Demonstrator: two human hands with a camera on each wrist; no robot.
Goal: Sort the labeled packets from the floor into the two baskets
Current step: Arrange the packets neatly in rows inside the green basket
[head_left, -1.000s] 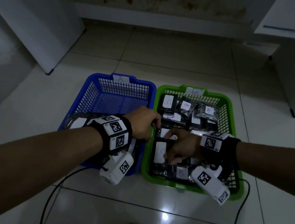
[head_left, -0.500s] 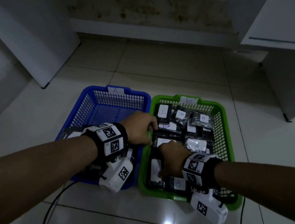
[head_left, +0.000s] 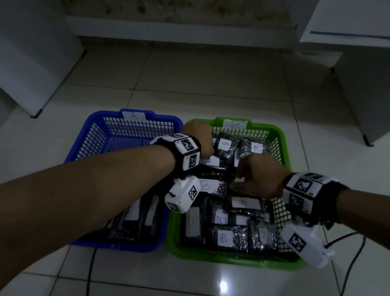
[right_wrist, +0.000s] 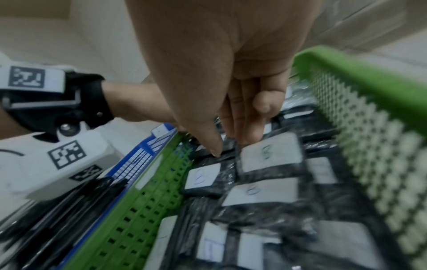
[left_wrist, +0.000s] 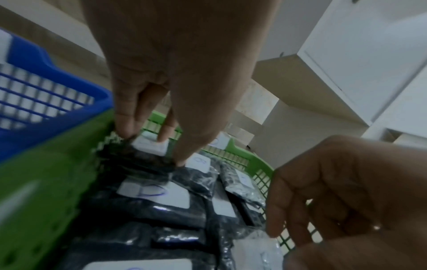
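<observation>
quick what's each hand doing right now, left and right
Left hand: pinching a labelled black packet at the far left of the green basket.
Right hand: fingers reach down to the packets; a grip cannot be told.

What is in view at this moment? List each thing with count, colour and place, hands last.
blue plastic mesh basket: one, blue, on the left, tag A on its far rim, dark packets in its near end.
green plastic mesh basket: one, green, to the right of the blue one, tag B, nearly full.
black plastic packets with white labels: many, exact count unclear, mostly in the green basket.
black cables: two, on the white tiled floor.
white cabinets: at the left and right edges.
left hand: pinches a packet at the green basket's far left corner.
right hand: fingertips on packets in the green basket's middle.
</observation>
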